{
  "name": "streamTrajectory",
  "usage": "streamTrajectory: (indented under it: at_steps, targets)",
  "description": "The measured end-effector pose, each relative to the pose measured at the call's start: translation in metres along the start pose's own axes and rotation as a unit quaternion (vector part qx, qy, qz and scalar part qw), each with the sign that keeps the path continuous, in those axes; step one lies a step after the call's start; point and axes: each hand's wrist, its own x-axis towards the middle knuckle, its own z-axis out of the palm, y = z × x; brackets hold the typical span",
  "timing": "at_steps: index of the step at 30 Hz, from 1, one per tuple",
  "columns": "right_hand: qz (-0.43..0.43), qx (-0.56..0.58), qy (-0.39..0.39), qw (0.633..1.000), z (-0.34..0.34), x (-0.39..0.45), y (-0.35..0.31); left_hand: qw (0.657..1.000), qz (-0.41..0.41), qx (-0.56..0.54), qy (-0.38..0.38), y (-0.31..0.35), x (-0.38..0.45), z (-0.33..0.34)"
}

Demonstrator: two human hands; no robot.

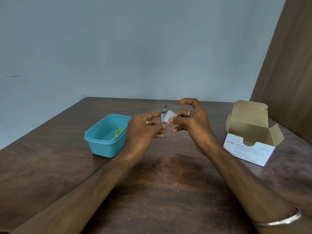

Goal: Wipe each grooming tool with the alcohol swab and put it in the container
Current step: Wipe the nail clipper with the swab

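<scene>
My left hand (145,127) grips a small metal nail clipper (163,117) upright above the table, its thin file blade swung out and pointing up. My right hand (189,120) pinches a white alcohol swab (169,116) between thumb and fingers and presses it against the clipper's right side. A turquoise plastic container (94,141) stands open on the table to the left of my hands. Inside it lies something with a yellow loop (119,132); the rest of that item is hidden by the wall of the container.
An opened white cardboard box of alcohol swabs (249,149) stands at the right, flaps up. The dark wooden table (160,183) meets a grey wall behind and a brown wooden panel (287,73) at the far right.
</scene>
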Motion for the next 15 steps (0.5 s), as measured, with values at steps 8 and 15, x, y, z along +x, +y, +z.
streamTrajectory:
  at_steps: [8, 15]
  targets:
    - [0.003, 0.009, 0.03, 0.999, -0.0006, 0.001, 0.0001, 0.999, -0.033, -0.036, 0.003, 0.0002, 0.0029, -0.0012]
    - [-0.001, 0.013, 0.018, 1.0, 0.0002, 0.0008, 0.0005, 0.998, -0.04, -0.039, -0.014, 0.0005, 0.0024, -0.0014]
